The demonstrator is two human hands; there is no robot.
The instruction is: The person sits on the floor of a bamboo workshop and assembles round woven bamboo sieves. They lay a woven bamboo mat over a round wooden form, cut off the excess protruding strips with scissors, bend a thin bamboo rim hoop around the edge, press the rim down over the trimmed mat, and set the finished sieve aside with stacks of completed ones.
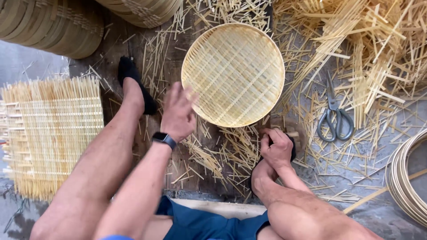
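Grey scissors (pixel 334 116) lie among bamboo offcuts (pixel 369 58) toward the floor's right edge; unfinished woven mats (pixel 53 129) sit at the left edge, coiled rims (pixel 407 178) at the lower right corner.

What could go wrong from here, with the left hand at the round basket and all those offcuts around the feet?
The left hand only meets the rim of the round woven basket; a loose touch could let it slide off across the bamboo offcuts. The scissors lie among strips close to the right hand, so a blind reach might catch them. Sharp strip ends could prick the thin black shoe.
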